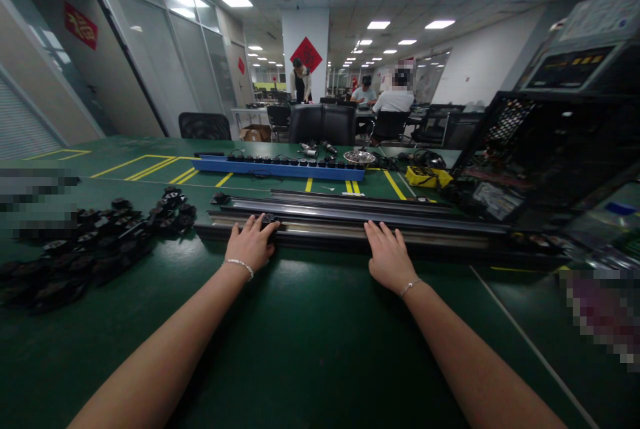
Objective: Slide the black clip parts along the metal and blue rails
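Observation:
Several long dark metal rails (pixel 350 216) lie side by side across the green table (pixel 310 342) in front of me. My left hand (pixel 251 242) rests at the near rail's front edge, fingers curled around a small black part (pixel 269 219) sitting on the rail. My right hand (pixel 387 256) lies flat on the same rail further right, fingers stretched out and holding nothing. Both wrists wear thin bracelets.
A heap of small black parts (pixel 95 242) covers the table at the left. Behind the rails lies a blue strip (pixel 280 169) with black parts on it, a metal bowl (pixel 359 158) and a yellow object (pixel 425 177). A black computer case (pixel 545 149) stands at the right. People sit at desks far behind.

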A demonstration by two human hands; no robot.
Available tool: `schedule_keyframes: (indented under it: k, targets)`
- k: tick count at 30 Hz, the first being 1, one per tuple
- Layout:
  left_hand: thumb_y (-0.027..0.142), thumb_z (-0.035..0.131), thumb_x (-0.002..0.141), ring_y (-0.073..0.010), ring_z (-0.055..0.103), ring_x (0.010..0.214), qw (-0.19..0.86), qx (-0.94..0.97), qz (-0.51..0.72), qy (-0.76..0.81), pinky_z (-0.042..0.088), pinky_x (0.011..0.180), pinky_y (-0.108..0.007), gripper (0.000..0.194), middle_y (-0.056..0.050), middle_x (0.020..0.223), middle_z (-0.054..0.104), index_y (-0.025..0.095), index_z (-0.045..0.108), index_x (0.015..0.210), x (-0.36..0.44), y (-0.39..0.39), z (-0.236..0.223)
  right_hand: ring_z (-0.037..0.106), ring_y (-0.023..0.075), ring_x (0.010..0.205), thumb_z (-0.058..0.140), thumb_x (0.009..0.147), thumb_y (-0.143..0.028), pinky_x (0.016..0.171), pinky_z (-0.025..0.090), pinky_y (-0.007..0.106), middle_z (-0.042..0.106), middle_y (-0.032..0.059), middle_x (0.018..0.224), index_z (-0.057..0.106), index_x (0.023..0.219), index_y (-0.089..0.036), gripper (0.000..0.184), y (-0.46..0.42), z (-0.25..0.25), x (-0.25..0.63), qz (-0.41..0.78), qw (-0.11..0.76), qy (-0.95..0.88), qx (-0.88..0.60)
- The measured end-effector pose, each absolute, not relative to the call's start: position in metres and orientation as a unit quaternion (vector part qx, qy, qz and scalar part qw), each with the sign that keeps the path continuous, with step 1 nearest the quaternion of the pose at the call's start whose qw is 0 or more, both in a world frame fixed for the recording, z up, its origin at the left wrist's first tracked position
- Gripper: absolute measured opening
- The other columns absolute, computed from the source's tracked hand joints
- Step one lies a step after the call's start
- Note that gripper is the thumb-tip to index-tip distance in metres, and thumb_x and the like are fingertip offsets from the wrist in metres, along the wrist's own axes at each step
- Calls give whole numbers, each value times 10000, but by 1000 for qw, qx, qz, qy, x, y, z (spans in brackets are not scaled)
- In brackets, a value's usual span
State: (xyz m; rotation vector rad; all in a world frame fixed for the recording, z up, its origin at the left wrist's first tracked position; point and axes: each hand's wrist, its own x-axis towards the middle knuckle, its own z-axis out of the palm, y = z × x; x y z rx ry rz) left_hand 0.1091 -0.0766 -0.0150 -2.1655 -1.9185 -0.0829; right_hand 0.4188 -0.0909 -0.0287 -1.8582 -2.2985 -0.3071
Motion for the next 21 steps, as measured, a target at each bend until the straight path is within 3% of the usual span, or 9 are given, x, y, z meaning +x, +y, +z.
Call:
schedule_keyframes:
  k: [21]
  targets:
    - [343,463,801,-306,325,1326,123,-726,-27,-676,321,987,-495,533,-72,1451,373,338,400,1330,79,-73,-16,252,249,1344,406,702,-101,1095,187,477,330,66,1470,302,1416,-131,722,-91,-29,418,-117,80,-769,-623]
